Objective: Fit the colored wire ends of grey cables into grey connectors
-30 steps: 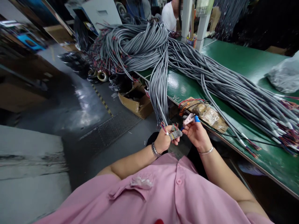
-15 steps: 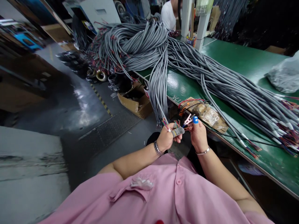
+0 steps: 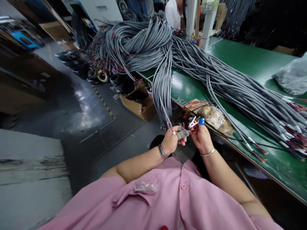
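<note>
My left hand [image 3: 172,139], with grey covers on its thumb and a finger, is closed on the end of a grey cable. Thin coloured wires [image 3: 170,127] fan out of that end. Close on its right, my right hand [image 3: 200,134] has a blue cover [image 3: 201,121] on its thumb and pinches something pink and white [image 3: 192,122], too small to make out, beside the wire tips. A bundle of grey cables [image 3: 161,92] hangs over the table edge just beyond my left hand.
Grey cables [image 3: 230,83] lie across the green table [image 3: 249,56]. A plastic-wrapped brown piece [image 3: 214,119] rests at its near edge. An open cardboard box [image 3: 139,107] stands on the floor. A clear plastic bag [image 3: 292,76] is at right. A person in white [image 3: 171,14] is behind.
My right hand has shifted very slightly, its blue-covered thumb now a little higher and to the right. My left hand keeps its hold on the cable end, nearly unmoved.
</note>
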Action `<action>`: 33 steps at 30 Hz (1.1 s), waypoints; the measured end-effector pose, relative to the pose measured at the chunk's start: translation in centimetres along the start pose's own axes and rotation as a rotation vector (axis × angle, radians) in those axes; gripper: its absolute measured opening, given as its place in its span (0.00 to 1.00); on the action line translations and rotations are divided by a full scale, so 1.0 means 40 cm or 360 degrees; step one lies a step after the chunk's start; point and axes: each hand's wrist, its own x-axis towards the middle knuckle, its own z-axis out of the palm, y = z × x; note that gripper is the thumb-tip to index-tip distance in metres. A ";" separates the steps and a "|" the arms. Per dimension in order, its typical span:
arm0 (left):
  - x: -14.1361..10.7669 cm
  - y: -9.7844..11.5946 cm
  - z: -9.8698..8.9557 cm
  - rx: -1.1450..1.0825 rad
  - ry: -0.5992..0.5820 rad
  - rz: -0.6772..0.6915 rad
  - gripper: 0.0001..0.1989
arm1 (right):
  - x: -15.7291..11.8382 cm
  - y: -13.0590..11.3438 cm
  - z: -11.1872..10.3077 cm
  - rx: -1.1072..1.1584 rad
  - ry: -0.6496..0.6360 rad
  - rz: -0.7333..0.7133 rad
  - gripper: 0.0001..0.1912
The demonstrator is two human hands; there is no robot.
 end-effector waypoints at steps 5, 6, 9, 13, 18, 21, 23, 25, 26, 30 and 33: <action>-0.003 0.001 -0.005 0.0041 0.0012 -0.0017 0.18 | 0.009 0.000 0.001 -0.0013 -0.0097 0.0078 0.24; -0.003 0.001 -0.005 0.0046 0.0015 -0.0015 0.18 | 0.010 -0.001 0.003 -0.0011 -0.0101 0.0083 0.25; -0.002 -0.001 -0.006 0.0040 0.0012 -0.0003 0.17 | 0.011 -0.004 0.014 0.0035 -0.0060 0.0040 0.23; -0.004 0.000 -0.006 0.0050 -0.0004 0.0003 0.17 | 0.011 -0.006 0.024 0.0108 0.0009 -0.0008 0.22; -0.011 0.007 -0.003 0.0066 0.0007 0.0019 0.17 | 0.009 0.003 0.013 0.0080 -0.0049 0.0041 0.22; -0.017 0.006 -0.002 0.0107 -0.0005 0.0052 0.18 | 0.006 0.009 0.005 0.0144 -0.0106 0.0111 0.25; -0.022 0.003 -0.003 0.0118 -0.0020 0.0066 0.19 | 0.001 0.009 0.000 0.0207 -0.0147 0.0171 0.27; -0.028 -0.001 -0.006 0.0121 -0.0023 0.0081 0.19 | -0.006 0.005 -0.003 0.0236 -0.0170 0.0221 0.27; -0.031 -0.003 -0.008 0.0125 -0.0020 0.0091 0.18 | -0.010 0.002 -0.004 0.0237 -0.0174 0.0236 0.26; -0.035 -0.008 -0.013 0.0130 0.0022 0.0123 0.18 | -0.026 -0.012 -0.003 0.0237 -0.0166 0.0200 0.18; -0.029 -0.007 -0.011 0.0084 0.0059 0.0136 0.18 | -0.030 -0.016 0.000 0.0220 -0.0160 0.0143 0.16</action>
